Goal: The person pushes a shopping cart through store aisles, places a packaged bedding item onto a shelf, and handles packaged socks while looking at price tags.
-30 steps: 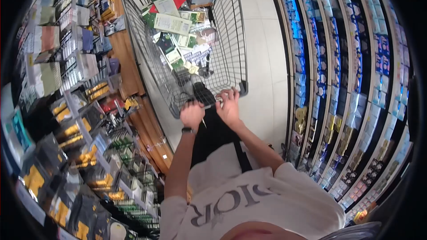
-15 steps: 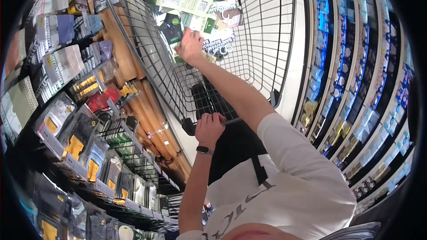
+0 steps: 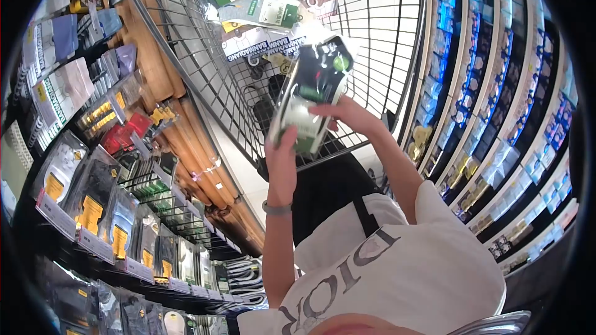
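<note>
Between my two hands is a flat clear packet of dark folded fabric with a green and white label, held tilted above the near end of the shopping cart. My left hand grips its lower left edge, with the thumb on the front. My right hand closes on its lower right side. The exact kind of garment inside cannot be made out. Beyond the packet, in the wire cart, lie several other packets with green and white labels and hanger hooks.
On the left, shelves carry hanging packs with yellow labels, beside a brown wooden-looking panel. Along the right run long shelves of small shiny packages. The cart's wire rim crosses in front of my body.
My right hand has lifted the dark packet from the cart and drawn it closer. My left hand has left the cart's near rim and now holds the packet too.
</note>
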`<state>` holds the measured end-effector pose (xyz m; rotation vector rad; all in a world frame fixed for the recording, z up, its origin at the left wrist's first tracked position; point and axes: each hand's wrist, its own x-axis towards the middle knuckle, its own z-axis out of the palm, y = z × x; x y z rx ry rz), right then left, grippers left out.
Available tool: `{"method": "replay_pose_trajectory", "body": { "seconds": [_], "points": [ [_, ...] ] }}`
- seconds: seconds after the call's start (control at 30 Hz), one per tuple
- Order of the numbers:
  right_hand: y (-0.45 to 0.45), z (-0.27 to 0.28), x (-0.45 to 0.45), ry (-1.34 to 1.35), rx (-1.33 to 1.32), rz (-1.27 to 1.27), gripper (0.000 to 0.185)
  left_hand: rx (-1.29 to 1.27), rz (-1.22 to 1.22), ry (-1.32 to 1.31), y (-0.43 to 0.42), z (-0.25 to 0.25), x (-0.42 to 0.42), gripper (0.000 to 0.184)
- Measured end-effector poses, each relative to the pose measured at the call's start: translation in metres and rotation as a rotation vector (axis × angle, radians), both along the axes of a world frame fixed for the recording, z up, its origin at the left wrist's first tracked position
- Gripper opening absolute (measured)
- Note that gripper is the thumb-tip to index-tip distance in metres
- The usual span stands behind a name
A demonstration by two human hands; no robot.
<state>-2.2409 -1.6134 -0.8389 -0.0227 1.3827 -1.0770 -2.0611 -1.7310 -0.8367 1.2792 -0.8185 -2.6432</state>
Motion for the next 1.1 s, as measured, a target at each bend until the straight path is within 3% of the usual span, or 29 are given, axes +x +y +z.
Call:
{"method": "replay_pose_trajectory", "body": {
  "seconds": [0.1,0.2,0.23,0.27,0.3,0.33,0.4,0.43,0.47,0.53,0.63,0.73,0.77,0.87,0.93,1.1],
  "points": [
    [-0.007,-0.001,-0.02,0.004,0.049,0.266,0.044,0.184,0.193,0.063,0.005,0.007,-0.006,0.035],
    [-0.033,-0.006,-0.063,0.2,0.151,0.592,0.064,0.019,0.226,-0.067,0.024,0.002,0.006,0.034],
    [-0.031,-0.033,-0.065,0.181,-0.015,0.371,0.069,-0.003,0.22,-0.07,0.033,0.0,0.018,0.035],
    [-0.045,-0.032,-0.074,0.358,0.01,0.206,0.066,-0.026,0.219,-0.074,0.037,0.007,0.018,0.036],
    [-0.056,-0.069,-0.084,0.512,-0.001,0.034,0.063,-0.048,0.217,-0.081,0.04,0.012,0.021,0.036],
    [-0.07,-0.084,-0.097,0.756,-0.029,-0.038,0.072,-0.083,0.193,-0.086,0.043,0.015,0.024,0.035],
    [-0.106,-0.113,-0.111,0.792,-0.035,-0.205,0.097,-0.148,0.142,-0.091,0.048,0.02,0.027,0.034],
    [-0.127,-0.159,-0.123,0.944,0.187,-0.103,0.113,-0.171,0.145,-0.105,0.05,0.022,0.027,0.035],
    [-0.148,-0.157,-0.119,0.903,0.433,-0.005,0.123,-0.194,0.147,-0.119,0.052,0.026,0.025,0.035],
    [-0.17,-0.168,-0.097,1.114,0.607,-0.024,0.118,-0.248,0.146,-0.158,0.054,0.031,0.022,0.037],
    [-0.177,-0.167,-0.082,1.115,0.628,-0.258,0.089,-0.356,0.139,-0.212,0.049,0.035,0.022,0.039],
    [-0.158,-0.196,-0.087,1.059,0.145,-0.583,0.061,-0.434,0.145,-0.23,0.046,0.039,0.022,0.04],
    [-0.138,-0.19,-0.075,1.01,-0.023,-0.708,0.04,-0.437,0.153,-0.247,0.044,0.047,0.024,0.04],
    [-0.099,-0.191,-0.062,0.824,-0.033,-0.97,0.045,-0.477,0.17,-0.301,0.042,0.055,0.038,0.039],
    [-0.07,-0.153,-0.044,0.457,0.102,-1.2,0.055,-0.524,0.183,-0.305,0.041,0.06,0.042,0.038],
    [-0.016,-0.048,0.015,0.281,0.192,-1.268,0.053,-0.494,0.238,-0.229,0.058,0.092,0.078,0.035]
  ]
}}
